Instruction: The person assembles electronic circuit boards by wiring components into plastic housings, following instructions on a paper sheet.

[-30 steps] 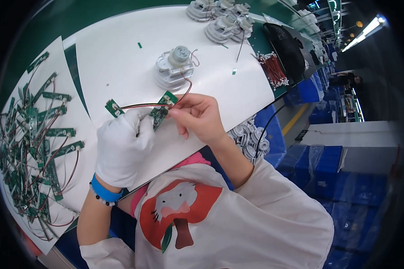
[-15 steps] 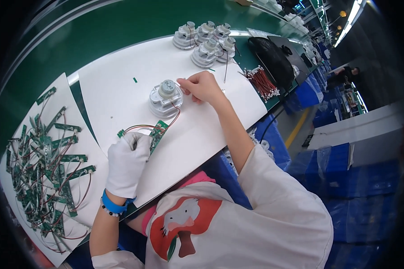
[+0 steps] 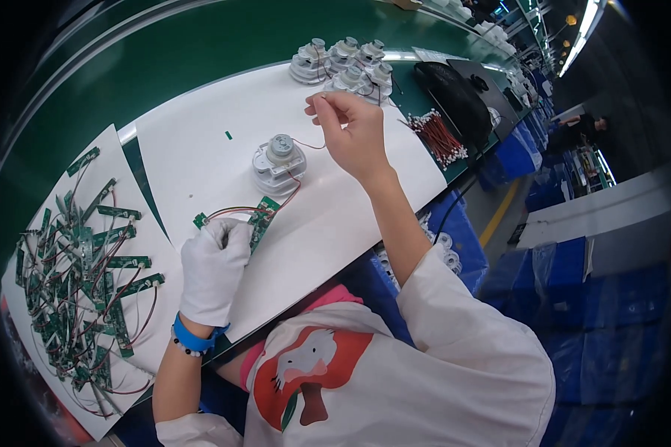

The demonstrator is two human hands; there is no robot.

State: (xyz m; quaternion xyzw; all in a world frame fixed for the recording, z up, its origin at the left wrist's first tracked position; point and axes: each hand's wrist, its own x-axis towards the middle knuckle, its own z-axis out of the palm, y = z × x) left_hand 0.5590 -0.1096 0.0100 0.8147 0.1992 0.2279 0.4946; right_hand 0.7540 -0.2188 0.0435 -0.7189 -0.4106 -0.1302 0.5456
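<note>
My left hand point(image 3: 215, 272), in a white glove, is closed on a green circuit board point(image 3: 262, 222) over the near edge of the white sheet. Wires run from a small green board piece point(image 3: 200, 220) and from the board up to a white motor unit point(image 3: 279, 164) with a round metal motor on top. The unit stands upright on the sheet. My bare right hand point(image 3: 354, 134) is raised to the right of it, fingers pinched together. A thin red wire point(image 3: 309, 145) stretches from the motor to this hand; its end is hidden behind the fingers.
Several similar motor units point(image 3: 344, 63) stand at the back. At the left lies a heap of wired circuit boards point(image 3: 82, 290). A bundle of red wires point(image 3: 438, 140) sits at the right, beside a black bag-like object point(image 3: 453, 97). A blue bin point(image 3: 466, 257) holds white parts below the table edge.
My right hand has moved up and away from the motor unit, and the red wire now stretches out toward it. My left hand keeps hold of the circuit board in place.
</note>
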